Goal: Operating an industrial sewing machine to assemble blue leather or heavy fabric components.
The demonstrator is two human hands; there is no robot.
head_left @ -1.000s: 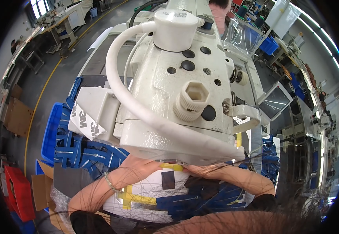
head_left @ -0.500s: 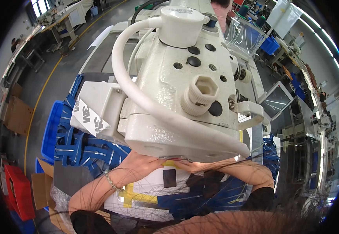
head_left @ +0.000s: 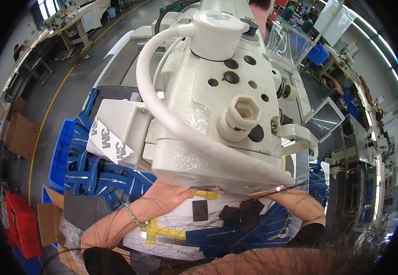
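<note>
Both my arms reach in under the head of a large white sewing machine [head_left: 185, 123]. My left hand [head_left: 169, 198], with a beaded bracelet at the wrist, rests beside a yellow-taped edge on the white work plate [head_left: 171, 215]; its fingers are largely hidden by the machine. Most of my right hand [head_left: 265, 195] is behind the machine head, and its fingers are out of sight. Between the arms lie a dark square patch [head_left: 200, 210] and several more dark patches [head_left: 250, 211]. Closer to me, blue straps [head_left: 235, 238] spread over the plate.
Blue webbing straps [head_left: 107, 176] are heaped on the left beside a blue bin [head_left: 60, 156]. A cardboard box [head_left: 50, 220] and a red crate [head_left: 22, 224] stand at the lower left. A screen panel [head_left: 325, 120] is mounted at the right; more straps [head_left: 317, 181] hang below it.
My right hand has moved right, away from the yellow tape, and its fingers have gone behind the machine head. The left hand has stayed nearly in place. The view has shifted slightly.
</note>
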